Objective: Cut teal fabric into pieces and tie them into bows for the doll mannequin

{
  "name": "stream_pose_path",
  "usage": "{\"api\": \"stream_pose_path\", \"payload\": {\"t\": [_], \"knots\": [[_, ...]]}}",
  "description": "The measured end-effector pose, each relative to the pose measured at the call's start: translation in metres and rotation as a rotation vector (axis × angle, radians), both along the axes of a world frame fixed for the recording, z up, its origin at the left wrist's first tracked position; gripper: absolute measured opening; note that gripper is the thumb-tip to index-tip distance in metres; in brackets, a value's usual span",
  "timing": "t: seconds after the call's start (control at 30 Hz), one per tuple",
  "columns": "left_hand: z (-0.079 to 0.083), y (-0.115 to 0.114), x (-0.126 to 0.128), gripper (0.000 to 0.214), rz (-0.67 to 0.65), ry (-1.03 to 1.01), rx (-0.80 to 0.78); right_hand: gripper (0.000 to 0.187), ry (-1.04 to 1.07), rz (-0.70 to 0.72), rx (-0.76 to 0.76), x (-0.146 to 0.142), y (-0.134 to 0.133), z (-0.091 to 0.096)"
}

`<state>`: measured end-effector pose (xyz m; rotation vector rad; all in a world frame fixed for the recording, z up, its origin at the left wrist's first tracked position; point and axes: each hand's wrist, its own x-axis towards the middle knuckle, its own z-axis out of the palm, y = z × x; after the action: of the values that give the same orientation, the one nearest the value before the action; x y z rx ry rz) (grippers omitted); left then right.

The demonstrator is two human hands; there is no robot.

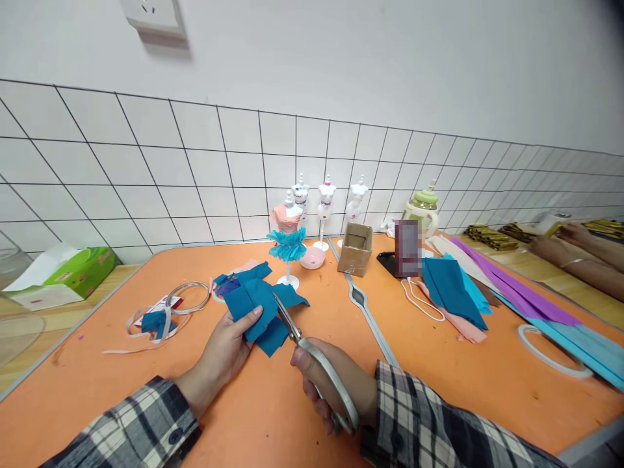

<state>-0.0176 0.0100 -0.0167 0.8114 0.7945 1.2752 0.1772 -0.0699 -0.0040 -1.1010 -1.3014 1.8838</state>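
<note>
My left hand (229, 348) pinches a folded piece of teal crepe paper (251, 300) between thumb and fingers, a little above the orange table. In my right hand (336, 374) is a pair of scissors (324, 364) with silver handles, my fingers wrapped through the grips. The blades point up and left and lie against the right edge of the teal paper. Whether they are parted is hard to make out. Just behind the paper stands a small white dress form (287, 227) wearing a peach top and a ruffled turquoise skirt.
Ribbon and a ring (188, 296) lie on the left, near a green tissue box (80, 276). Behind are more mini dress forms (326, 195), a pink bowl (312, 258) and a cardboard box (355, 249). Coloured paper strips (511, 279) spread across the right. Another person's arms (575, 250) show at far right.
</note>
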Motion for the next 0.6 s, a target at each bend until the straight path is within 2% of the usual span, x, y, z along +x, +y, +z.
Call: {"api": "stream_pose_path", "payload": {"t": [0.27, 0.4, 0.6], "knots": [[0.005, 0.000, 0.002, 0.023, 0.069, -0.010, -0.089, 0.058, -0.136, 0.092, 0.054, 0.007, 0.000, 0.007], [0.007, 0.000, 0.003, 0.019, 0.070, -0.059, -0.086, 0.060, -0.111, 0.078, 0.119, 0.009, 0.000, 0.011], [0.008, -0.002, 0.003, 0.020, 0.079, -0.045, -0.081, 0.064, -0.076, 0.130, 0.045, 0.009, 0.003, 0.005]]}}
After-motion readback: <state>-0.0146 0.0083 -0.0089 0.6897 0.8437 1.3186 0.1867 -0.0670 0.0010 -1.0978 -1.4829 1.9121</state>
